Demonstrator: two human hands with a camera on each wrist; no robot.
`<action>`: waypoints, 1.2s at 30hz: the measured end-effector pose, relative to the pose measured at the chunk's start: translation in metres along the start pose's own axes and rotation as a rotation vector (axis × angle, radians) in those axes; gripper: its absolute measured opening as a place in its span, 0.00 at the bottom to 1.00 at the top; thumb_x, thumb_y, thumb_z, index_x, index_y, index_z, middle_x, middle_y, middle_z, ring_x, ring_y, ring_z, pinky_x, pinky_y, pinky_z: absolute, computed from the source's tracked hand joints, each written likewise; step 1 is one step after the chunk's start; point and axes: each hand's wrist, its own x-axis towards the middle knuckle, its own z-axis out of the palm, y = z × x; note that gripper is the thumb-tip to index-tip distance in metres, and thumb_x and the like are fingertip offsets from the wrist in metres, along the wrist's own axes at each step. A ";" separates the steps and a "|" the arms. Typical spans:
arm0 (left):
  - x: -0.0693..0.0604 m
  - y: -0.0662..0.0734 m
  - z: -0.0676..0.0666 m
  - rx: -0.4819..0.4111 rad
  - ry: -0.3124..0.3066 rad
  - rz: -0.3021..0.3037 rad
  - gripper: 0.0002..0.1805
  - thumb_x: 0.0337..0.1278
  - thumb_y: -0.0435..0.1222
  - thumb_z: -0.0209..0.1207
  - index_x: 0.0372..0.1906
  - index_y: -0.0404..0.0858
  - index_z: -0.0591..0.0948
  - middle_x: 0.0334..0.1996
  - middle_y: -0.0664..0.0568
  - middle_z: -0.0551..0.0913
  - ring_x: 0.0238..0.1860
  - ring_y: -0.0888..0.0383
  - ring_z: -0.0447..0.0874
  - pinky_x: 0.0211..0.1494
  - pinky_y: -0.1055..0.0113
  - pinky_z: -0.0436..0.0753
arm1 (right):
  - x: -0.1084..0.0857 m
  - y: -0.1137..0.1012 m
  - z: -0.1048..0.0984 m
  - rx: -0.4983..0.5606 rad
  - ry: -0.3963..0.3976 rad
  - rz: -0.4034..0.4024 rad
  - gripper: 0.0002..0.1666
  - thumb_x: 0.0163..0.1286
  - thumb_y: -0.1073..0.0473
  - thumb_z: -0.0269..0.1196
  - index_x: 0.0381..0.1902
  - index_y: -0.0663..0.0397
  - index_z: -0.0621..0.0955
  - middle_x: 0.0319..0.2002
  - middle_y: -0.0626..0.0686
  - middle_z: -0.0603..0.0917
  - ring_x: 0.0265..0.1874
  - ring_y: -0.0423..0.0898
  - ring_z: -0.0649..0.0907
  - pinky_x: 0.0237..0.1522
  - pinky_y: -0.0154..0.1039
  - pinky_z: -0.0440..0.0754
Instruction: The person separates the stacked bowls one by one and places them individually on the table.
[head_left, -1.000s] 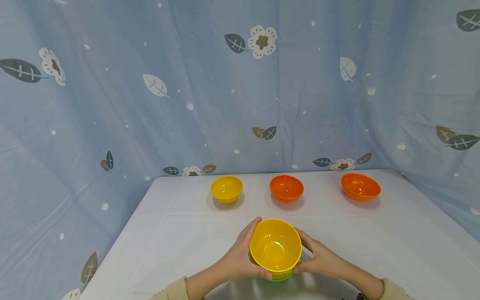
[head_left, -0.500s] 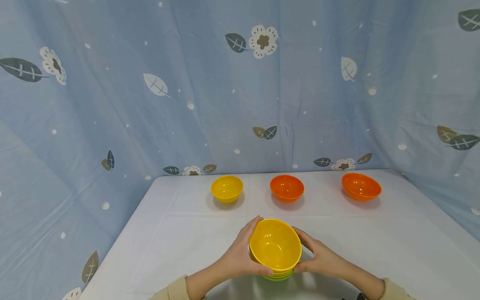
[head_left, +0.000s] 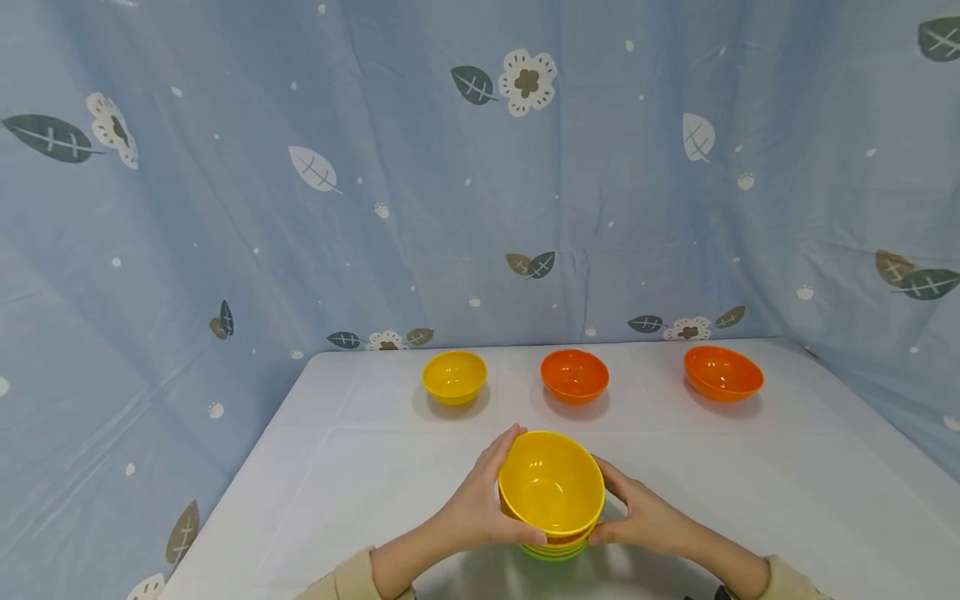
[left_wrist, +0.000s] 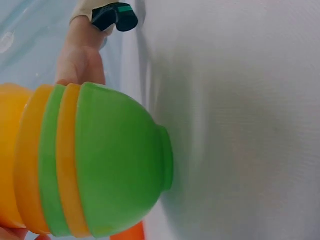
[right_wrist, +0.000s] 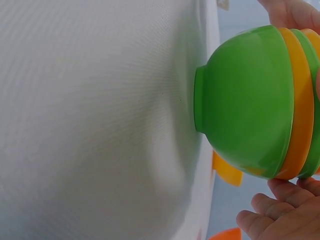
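Observation:
Between both hands stands an upright stack of nested green and orange-yellow bowls [left_wrist: 115, 160], the lowest one green. On top is a yellow bowl [head_left: 551, 483], raised a little and tilted, so an orange rim shows beneath it. My left hand [head_left: 480, 512] grips this yellow bowl, its fingers along the far left side and its thumb at the near side. My right hand [head_left: 641, 517] holds the stack lower down from the right; in the right wrist view its fingers [right_wrist: 282, 207] touch the bowls' edges. Whether the green foot touches the table cannot be told.
A row of bowls stands along the back of the white-covered table [head_left: 360, 500]: a yellow bowl [head_left: 454, 377], an orange bowl [head_left: 574, 377] and a tilted orange bowl [head_left: 722, 373] at the right. A blue patterned curtain [head_left: 420, 208] hangs behind and at the sides.
The top yellow bowl has risen slightly with my left hand, and an orange rim now shows under it. My right hand has barely moved.

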 end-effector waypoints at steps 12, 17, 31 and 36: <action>-0.003 0.014 -0.011 -0.044 0.029 0.006 0.62 0.28 0.45 0.75 0.72 0.46 0.49 0.70 0.59 0.53 0.69 0.55 0.51 0.67 0.43 0.54 | 0.000 0.001 0.001 0.002 0.007 -0.047 0.50 0.53 0.58 0.69 0.68 0.62 0.56 0.66 0.65 0.61 0.61 0.28 0.62 0.59 0.33 0.68; -0.004 0.017 -0.015 -0.049 0.029 0.016 0.62 0.27 0.46 0.75 0.72 0.48 0.49 0.70 0.61 0.53 0.69 0.57 0.51 0.67 0.44 0.54 | 0.000 0.000 0.000 0.007 0.009 -0.046 0.50 0.52 0.58 0.69 0.68 0.62 0.56 0.66 0.65 0.61 0.61 0.29 0.63 0.59 0.33 0.67; -0.005 0.022 -0.026 -0.035 0.069 0.021 0.62 0.28 0.47 0.74 0.72 0.48 0.49 0.70 0.56 0.54 0.70 0.53 0.51 0.66 0.42 0.54 | 0.000 -0.003 -0.001 0.020 -0.017 0.000 0.50 0.55 0.55 0.68 0.68 0.63 0.55 0.67 0.66 0.59 0.61 0.28 0.61 0.59 0.31 0.66; -0.006 0.024 -0.029 -0.041 0.095 0.007 0.62 0.27 0.45 0.75 0.72 0.47 0.49 0.70 0.57 0.55 0.70 0.52 0.48 0.67 0.41 0.52 | 0.000 -0.006 -0.001 0.015 -0.016 0.044 0.50 0.55 0.54 0.67 0.68 0.64 0.54 0.67 0.66 0.58 0.61 0.29 0.62 0.59 0.32 0.67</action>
